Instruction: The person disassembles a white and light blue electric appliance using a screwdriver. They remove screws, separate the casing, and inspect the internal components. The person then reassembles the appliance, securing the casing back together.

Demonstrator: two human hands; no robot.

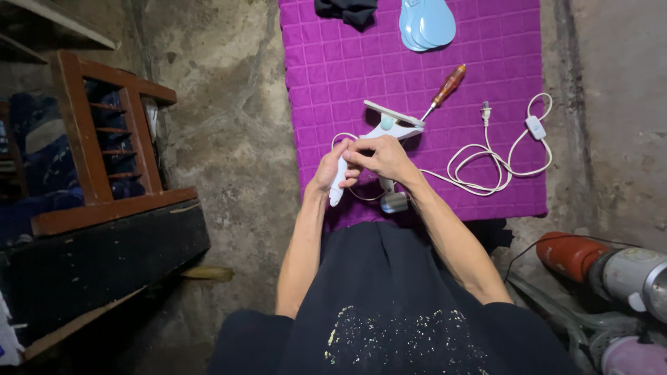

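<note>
My left hand [328, 169] grips the white handle-shaped body of a small appliance [386, 128] over a purple quilted mat [333, 76]. My right hand [381, 157] pinches at the same white body from the right, fingers closed on it near the left hand. A white power cord [495, 161] with a plug and an inline switch runs from the appliance and lies coiled on the mat to the right. A screwdriver [446, 88] with an amber handle lies just beyond the appliance. Light blue plastic shell pieces [426, 22] rest at the mat's far edge.
A dark cloth [346, 10] lies at the mat's top. A wooden chair frame [104, 146] stands at the left on the concrete floor. An orange and grey power tool [604, 267] and a pinkish round object [633, 355] sit at the lower right.
</note>
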